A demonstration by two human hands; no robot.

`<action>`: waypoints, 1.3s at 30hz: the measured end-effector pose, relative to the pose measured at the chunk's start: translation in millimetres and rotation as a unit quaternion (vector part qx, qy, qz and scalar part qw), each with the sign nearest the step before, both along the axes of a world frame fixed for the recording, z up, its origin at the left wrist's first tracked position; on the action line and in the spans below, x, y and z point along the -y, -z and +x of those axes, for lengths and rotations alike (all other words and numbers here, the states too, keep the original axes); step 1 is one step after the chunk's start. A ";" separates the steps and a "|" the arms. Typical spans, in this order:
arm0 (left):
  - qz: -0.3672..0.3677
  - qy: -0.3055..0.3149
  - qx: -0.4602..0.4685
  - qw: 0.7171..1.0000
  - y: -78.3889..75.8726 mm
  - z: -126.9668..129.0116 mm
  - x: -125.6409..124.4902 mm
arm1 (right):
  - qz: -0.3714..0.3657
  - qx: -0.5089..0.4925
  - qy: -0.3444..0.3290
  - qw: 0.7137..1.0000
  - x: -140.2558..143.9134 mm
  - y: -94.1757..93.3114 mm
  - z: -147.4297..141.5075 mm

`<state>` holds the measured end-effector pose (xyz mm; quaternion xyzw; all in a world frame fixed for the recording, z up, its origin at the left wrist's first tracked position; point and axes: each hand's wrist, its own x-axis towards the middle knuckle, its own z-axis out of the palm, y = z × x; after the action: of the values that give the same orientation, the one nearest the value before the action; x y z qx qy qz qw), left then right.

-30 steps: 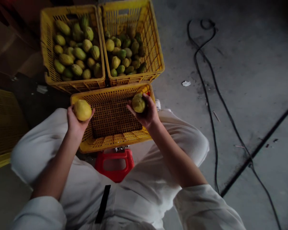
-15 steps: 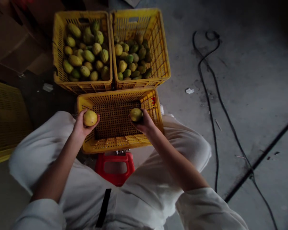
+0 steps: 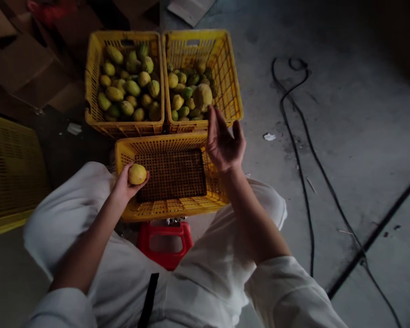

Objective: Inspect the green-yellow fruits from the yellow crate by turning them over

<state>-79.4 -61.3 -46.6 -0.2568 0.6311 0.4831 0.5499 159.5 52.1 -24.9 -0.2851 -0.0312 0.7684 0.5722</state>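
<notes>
My left hand (image 3: 134, 179) is closed around a round yellow fruit (image 3: 137, 174), over the left side of the near yellow crate (image 3: 172, 214). No fruit shows inside that crate. My right hand (image 3: 226, 145) is open, palm up with fingers spread, above the near crate's right end. Just past its fingertips, a pale yellow-green fruit (image 3: 202, 96) appears larger than those around it and clear of the hand, over the far right crate (image 3: 237, 93). That crate holds several green and yellow fruits (image 3: 187, 93).
A far left crate (image 3: 90, 91) holds several more yellow-green fruits (image 3: 132, 88). A red stool (image 3: 166, 261) lies below the near crate. Another yellow crate (image 3: 13, 168) stands at the left, with cardboard boxes (image 3: 23, 68) behind. Black cables (image 3: 304, 123) run across the floor at right.
My right hand has moved forward from over the near crate and opened, and its fruit has left it toward the far right crate. My left hand keeps its yellow fruit.
</notes>
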 end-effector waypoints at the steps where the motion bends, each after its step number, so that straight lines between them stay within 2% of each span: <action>1: 0.002 0.002 0.000 1.000 0.5 1.8 -0.9 | 0.013 0.003 0.007 1.000 1.9 -4.0 3.1; 4: 0.001 0.002 0.005 1.000 5.0 9.5 -2.9 | -0.039 0.028 0.016 0.999 7.5 0.4 11.2; 8: -0.007 -0.012 0.015 1.000 16.9 28.4 1.2 | -0.191 0.061 0.003 0.980 9.4 29.1 21.8; 10: -0.008 -0.014 0.014 1.000 23.5 41.4 7.4 | -0.242 0.080 0.003 0.967 9.8 39.3 27.3; 12: -0.013 -0.010 0.018 1.000 30.2 55.5 15.2 | -0.260 0.081 0.018 0.962 11.0 42.1 32.2; 16: -0.023 -0.009 0.014 1.000 44.0 78.4 26.6 | -0.270 0.075 0.052 0.958 16.6 34.5 39.8; 20: -0.009 -0.014 -0.009 1.000 50.4 80.1 14.8 | -0.277 0.078 0.056 0.956 22.6 29.7 47.6; 22: 0.014 -0.026 -0.031 0.999 44.3 70.9 -3.7 | -0.276 0.076 0.055 0.956 24.6 30.4 52.6; 24: 0.054 -0.041 -0.056 0.996 29.3 57.1 -27.2 | -0.274 0.073 0.052 0.957 26.0 31.9 58.4; 27: 0.143 -0.058 -0.089 0.984 -5.2 34.5 -58.2 | -0.272 0.068 0.051 0.959 27.7 34.1 67.8; 29: 0.206 -0.062 -0.098 0.972 -28.6 21.4 -68.9 | -0.270 0.066 0.053 0.959 28.9 34.7 73.5; 31: 0.314 -0.051 -0.103 0.943 -46.3 10.4 -71.0 | -0.269 0.065 0.057 0.959 30.2 34.1 78.2; 34: 0.463 0.013 -0.162 0.872 -59.5 -3.5 -65.6 | -0.269 0.067 0.062 0.959 32.0 31.0 82.5; 37: 0.520 0.067 -0.203 0.827 -63.1 -13.1 -59.9 | -0.272 0.071 0.063 0.958 33.3 26.5 83.7; 39: 0.537 0.092 -0.211 0.811 -64.4 -15.5 -57.5 | -0.273 0.073 0.061 0.957 33.7 23.7 83.6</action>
<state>-94.8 -3.8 17.7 0.2473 0.3923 0.7343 0.4958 243.1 18.4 -48.6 -0.4874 0.1558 0.6881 0.5145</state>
